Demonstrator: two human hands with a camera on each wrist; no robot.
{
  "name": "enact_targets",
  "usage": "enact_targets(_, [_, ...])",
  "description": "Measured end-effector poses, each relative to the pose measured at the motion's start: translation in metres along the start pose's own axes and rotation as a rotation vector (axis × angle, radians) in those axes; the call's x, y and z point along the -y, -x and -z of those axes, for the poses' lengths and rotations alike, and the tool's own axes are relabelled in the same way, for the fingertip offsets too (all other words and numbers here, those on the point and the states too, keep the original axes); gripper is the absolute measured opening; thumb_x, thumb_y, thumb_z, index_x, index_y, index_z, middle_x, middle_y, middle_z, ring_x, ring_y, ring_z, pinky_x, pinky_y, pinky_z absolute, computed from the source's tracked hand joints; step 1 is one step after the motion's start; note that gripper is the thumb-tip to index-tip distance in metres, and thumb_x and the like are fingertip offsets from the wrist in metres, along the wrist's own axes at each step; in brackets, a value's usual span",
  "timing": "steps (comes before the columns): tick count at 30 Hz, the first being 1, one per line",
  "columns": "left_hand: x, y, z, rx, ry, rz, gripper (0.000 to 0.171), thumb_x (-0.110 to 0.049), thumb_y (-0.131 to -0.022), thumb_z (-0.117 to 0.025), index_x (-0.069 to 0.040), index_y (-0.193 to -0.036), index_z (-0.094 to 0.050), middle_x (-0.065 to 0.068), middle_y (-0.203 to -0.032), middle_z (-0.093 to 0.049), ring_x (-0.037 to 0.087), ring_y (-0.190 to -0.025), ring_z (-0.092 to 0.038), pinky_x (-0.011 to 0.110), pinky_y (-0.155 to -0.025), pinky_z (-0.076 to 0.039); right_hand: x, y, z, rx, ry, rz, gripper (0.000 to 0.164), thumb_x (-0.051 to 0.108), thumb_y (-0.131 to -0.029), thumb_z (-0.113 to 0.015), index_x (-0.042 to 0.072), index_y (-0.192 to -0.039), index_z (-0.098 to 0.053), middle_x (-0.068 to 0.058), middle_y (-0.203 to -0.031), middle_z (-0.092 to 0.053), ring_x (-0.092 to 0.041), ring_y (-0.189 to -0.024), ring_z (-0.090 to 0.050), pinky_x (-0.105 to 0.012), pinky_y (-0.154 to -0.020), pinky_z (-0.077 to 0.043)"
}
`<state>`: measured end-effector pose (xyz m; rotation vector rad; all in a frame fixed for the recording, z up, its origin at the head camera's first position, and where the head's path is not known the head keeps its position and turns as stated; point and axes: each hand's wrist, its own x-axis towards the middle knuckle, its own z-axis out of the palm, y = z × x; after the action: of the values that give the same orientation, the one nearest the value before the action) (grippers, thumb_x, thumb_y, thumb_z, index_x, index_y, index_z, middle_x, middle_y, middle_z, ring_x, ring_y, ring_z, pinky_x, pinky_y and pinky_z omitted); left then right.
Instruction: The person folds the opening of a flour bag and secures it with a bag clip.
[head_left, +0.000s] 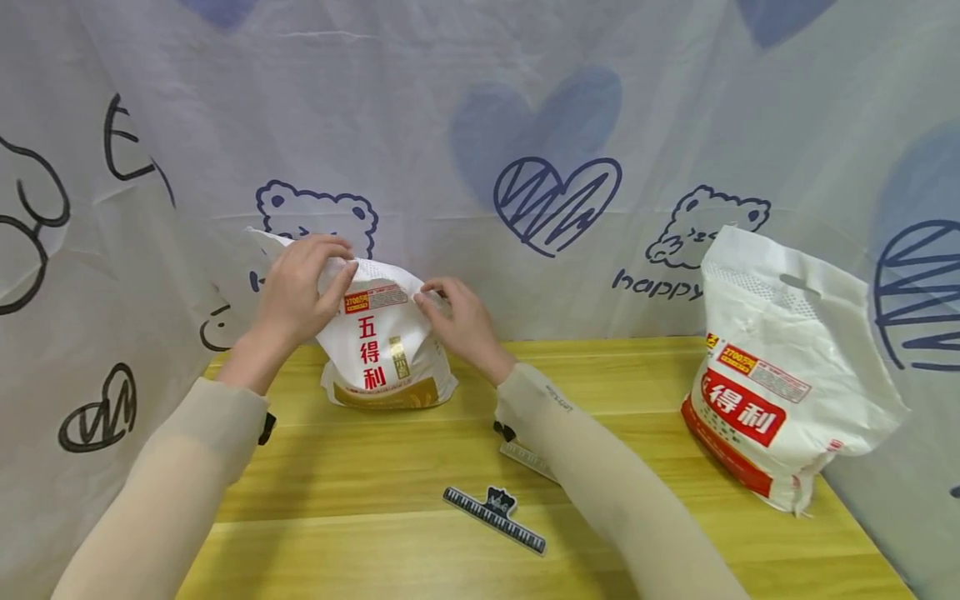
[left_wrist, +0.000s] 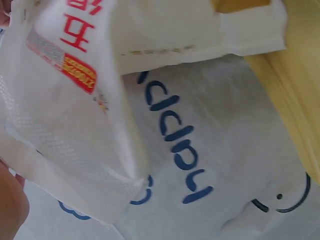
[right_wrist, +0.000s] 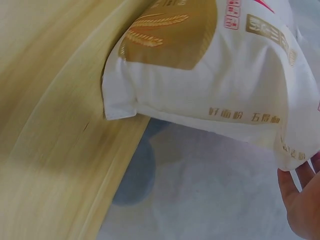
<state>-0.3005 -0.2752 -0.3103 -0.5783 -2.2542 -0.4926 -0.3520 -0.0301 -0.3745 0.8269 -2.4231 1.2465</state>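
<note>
A white flour bag (head_left: 378,342) with red characters and a gold band at its base stands upright at the back left of the table. My left hand (head_left: 303,279) holds its top edge on the left, thumb in front. At the upper right corner, my right hand (head_left: 465,329) pinches the plastic between thumb and fingers. The left wrist view shows the bag's loose, folded upper part (left_wrist: 75,150), with only a bit of the hand at the edge. In the right wrist view, fingertips (right_wrist: 287,187) meet the bag's side near its printed seam.
A second white flour bag (head_left: 780,392), with a red base and a handle slot, leans at the right. On the wooden table (head_left: 360,500) lies a piano-key clip (head_left: 495,521) with a black handle. A pale ruler-like strip (head_left: 527,460) is partly hidden beneath my right forearm. Printed cloth (head_left: 420,125) hangs behind.
</note>
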Motion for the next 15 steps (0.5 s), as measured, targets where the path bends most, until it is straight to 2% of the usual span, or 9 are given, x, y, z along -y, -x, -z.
enact_targets(2, [-0.003,-0.006,0.000,0.029,0.022,0.057,0.027,-0.022,-0.104,-0.060,-0.001,-0.121,-0.066,0.016,-0.134,-0.065,0.039,-0.131,-0.055,0.055,-0.121,-0.033,0.001,-0.002,-0.002,-0.013,-0.054,-0.024,0.032,0.035,-0.109,-0.053,0.012,-0.129,-0.063,-0.005,-0.130,-0.066,-0.020,-0.119,-0.062,-0.036,-0.104,-0.052])
enact_targets(5, [-0.005,-0.015,0.000,0.103,-0.003,0.102,0.029,-0.023,-0.106,-0.059,-0.004,-0.126,-0.067,0.015,-0.138,-0.064,0.038,-0.134,-0.052,0.056,-0.122,-0.030,0.003,-0.005,-0.003,-0.035,-0.103,-0.041,0.030,0.029,-0.111,-0.050,0.011,-0.132,-0.062,-0.007,-0.129,-0.067,-0.021,-0.117,-0.064,-0.033,-0.102,-0.054])
enact_targets(10, [-0.003,-0.026,-0.001,0.248,-0.091,0.101,0.032,-0.024,-0.105,-0.059,-0.009,-0.132,-0.067,0.014,-0.147,-0.059,0.039,-0.140,-0.046,0.059,-0.123,-0.026,0.003,-0.009,-0.006,-0.025,-0.105,-0.040,0.030,0.021,-0.110,-0.053,0.010,-0.136,-0.062,-0.008,-0.132,-0.068,-0.021,-0.118,-0.065,-0.032,-0.103,-0.052])
enact_targets(15, [0.000,-0.026,-0.003,0.326,-0.112,0.110,0.035,-0.025,-0.106,-0.058,-0.010,-0.137,-0.064,0.016,-0.149,-0.056,0.041,-0.143,-0.043,0.062,-0.124,-0.021,0.002,-0.010,-0.008,-0.006,-0.120,-0.082,0.032,0.017,-0.108,-0.055,0.013,-0.140,-0.062,-0.007,-0.137,-0.067,-0.021,-0.126,-0.062,-0.032,-0.109,-0.050])
